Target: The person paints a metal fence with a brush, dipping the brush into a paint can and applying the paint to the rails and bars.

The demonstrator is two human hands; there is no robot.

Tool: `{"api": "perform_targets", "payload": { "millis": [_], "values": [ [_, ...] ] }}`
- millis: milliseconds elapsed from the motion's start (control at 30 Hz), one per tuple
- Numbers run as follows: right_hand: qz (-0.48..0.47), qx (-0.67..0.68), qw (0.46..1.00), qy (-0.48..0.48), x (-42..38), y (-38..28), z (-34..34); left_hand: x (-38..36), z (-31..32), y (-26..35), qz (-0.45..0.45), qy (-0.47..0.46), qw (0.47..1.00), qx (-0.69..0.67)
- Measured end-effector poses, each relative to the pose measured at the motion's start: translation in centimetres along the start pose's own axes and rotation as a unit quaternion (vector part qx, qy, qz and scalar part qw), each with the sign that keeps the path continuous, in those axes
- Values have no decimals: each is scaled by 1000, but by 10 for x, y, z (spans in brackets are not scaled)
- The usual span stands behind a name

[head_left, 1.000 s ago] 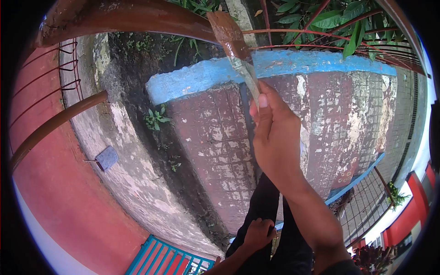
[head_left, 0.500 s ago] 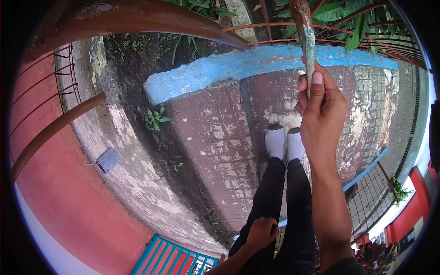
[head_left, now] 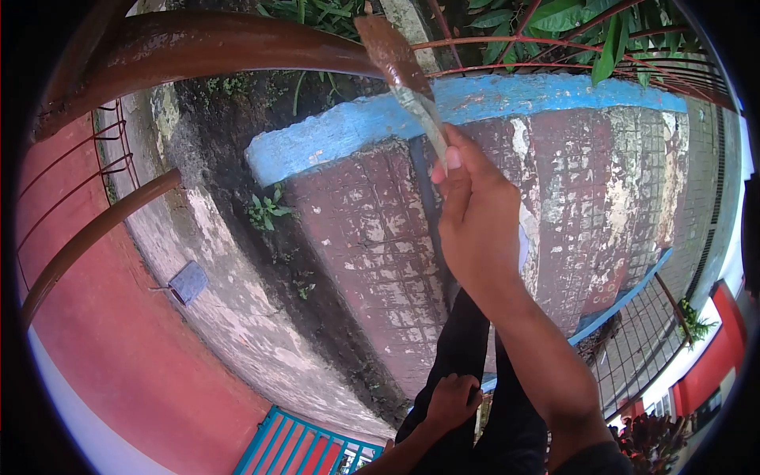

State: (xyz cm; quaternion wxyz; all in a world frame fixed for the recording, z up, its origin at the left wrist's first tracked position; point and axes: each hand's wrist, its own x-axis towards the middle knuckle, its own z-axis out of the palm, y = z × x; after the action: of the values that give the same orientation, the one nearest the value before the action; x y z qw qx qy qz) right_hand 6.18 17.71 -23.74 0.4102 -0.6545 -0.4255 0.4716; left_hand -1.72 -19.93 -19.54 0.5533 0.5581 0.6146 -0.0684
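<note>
My right hand (head_left: 479,214) pinches the pale, worn handle of a paintbrush (head_left: 402,71). Wet brown paint coats the brush head, which points up and to the left. In this view the brush tip overlaps the end of a thick, glossy brown pipe (head_left: 237,46). My left hand (head_left: 453,402) lies low against my dark-trousered leg, its fingers curled closed. Whatever may be inside those fingers is hidden. My right forearm covers most of my feet.
A blue-painted edge (head_left: 317,146) borders the worn tiled ledge (head_left: 364,214) under me. Thin reddish metal bars (head_left: 546,43) and leaves stand beyond it. At left are a brown curved rail (head_left: 103,237), a small grey can-like container (head_left: 188,283) and a red wall (head_left: 103,317).
My right hand has swung left with the paintbrush, which now tilts left toward the brown pipe and shows its brown head. My left hand stays on my leg.
</note>
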Motion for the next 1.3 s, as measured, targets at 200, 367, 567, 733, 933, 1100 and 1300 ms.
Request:
{"api": "perform_targets", "payload": {
  "millis": [200,367,567,733,933,1100,1300],
  "values": [
    [74,29,997,-4,39,8,-52,-1,-1,0,6,11,1000,1],
    [84,81,993,31,28,32,-49,-1,-1,-1,2,6,1000,-3],
    [100,221,964,105,30,34,-32,-10,0,2,-7,-12,1000,-9],
    [129,228,965,1,8,37,6,-9,1,2,-7,-13,1000,4],
    [91,119,988,-41,9,55,-7,1,-2,1,-6,-16,1000,7],
    [82,117,989,-22,49,52,-41,1,-2,1,5,0,1000,4],
    [83,144,985,37,44,56,-63,1,-3,2,0,2,1000,4]
  ]
}}
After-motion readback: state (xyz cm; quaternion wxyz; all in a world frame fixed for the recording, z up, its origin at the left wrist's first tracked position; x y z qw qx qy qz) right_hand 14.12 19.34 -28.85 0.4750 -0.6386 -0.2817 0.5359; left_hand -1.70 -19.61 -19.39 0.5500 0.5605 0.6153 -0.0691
